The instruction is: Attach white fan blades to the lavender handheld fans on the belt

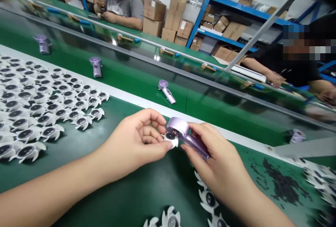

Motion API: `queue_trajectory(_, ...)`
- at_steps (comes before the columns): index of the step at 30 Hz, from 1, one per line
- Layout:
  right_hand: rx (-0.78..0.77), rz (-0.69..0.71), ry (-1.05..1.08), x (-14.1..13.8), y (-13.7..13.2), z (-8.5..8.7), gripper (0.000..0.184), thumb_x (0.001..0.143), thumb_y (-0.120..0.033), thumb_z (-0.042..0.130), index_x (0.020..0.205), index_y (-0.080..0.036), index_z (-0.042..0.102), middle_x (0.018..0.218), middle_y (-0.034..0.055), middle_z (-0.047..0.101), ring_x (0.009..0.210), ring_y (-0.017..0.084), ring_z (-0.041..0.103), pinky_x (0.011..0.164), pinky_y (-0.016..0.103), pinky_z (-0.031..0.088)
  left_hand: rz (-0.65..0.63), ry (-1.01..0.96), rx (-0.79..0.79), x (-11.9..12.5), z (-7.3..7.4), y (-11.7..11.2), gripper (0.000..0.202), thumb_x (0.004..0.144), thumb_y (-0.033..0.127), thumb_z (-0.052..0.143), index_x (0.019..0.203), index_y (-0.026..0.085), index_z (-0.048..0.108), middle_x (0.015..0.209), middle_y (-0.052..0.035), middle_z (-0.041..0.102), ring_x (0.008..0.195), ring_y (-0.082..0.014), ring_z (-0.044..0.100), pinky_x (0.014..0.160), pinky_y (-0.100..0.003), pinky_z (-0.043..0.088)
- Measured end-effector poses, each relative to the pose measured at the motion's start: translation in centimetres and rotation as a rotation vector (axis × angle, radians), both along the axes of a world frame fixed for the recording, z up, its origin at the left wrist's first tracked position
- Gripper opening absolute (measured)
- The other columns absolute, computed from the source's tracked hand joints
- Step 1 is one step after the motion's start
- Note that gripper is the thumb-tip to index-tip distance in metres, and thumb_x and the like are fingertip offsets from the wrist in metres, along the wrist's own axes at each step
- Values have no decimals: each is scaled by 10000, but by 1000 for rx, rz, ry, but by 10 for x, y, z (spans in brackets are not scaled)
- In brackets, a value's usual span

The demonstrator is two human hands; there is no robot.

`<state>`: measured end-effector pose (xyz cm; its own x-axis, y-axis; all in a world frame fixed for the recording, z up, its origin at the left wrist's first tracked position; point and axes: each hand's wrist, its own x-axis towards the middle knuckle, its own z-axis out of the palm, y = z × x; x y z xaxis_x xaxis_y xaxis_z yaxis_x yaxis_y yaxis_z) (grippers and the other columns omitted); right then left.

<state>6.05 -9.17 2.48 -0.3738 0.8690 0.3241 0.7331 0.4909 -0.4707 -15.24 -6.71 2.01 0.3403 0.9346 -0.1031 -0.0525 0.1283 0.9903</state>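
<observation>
The person's left hand is half closed, and its thumb and fingertips pinch a small white fan rotor with a dark centre. This rotor is just beside the round head of a purple handheld fan. The right hand holds the fan by its body, with the fingers curved around it, above a green work mat. Many more white rotors lie in rows on the mat at the left side. Behind them, other purple fans lie on a green conveyor belt, and across the belt a co-worker sits near stacked cardboard boxes.
</observation>
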Motion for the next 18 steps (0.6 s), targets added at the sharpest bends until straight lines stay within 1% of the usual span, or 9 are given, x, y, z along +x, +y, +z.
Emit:
queue_trajectory(5,30,-7,-46,-1,1,-1,347,912,-149,568,1246,-225,510,1033,52,585,909,171,567,759,264,489,23,-17,5,-1,-3,-1,468,720,183,807,1011,244,446,845,53,624,652,-60,593,606,-153,509)
queue_trajectory(9,47,-17,-81,-3,1,-2,341,911,-144,561,1240,-222,515,1065,51,588,912,168,594,746,264,500,36,-29,-29,0,-2,-2,531,714,165,799,1027,267,382,809,68,618,597,-53,574,579,-160,493)
queue_trajectory(15,78,-9,-135,-6,0,-3,321,922,-150,554,1233,-220,512,1057,55,585,891,178,634,683,275,520,49,-17,-80,2,2,1,576,696,155,801,1032,273,347,781,80,592,603,-62,575,582,-173,490)
queue_trajectory(18,101,8,-147,-4,-1,-2,338,926,-143,548,1251,-225,501,1059,55,581,898,184,639,672,274,523,73,-17,-91,3,1,1,637,666,157,824,1054,287,335,801,89,563,595,-65,585,577,-186,499)
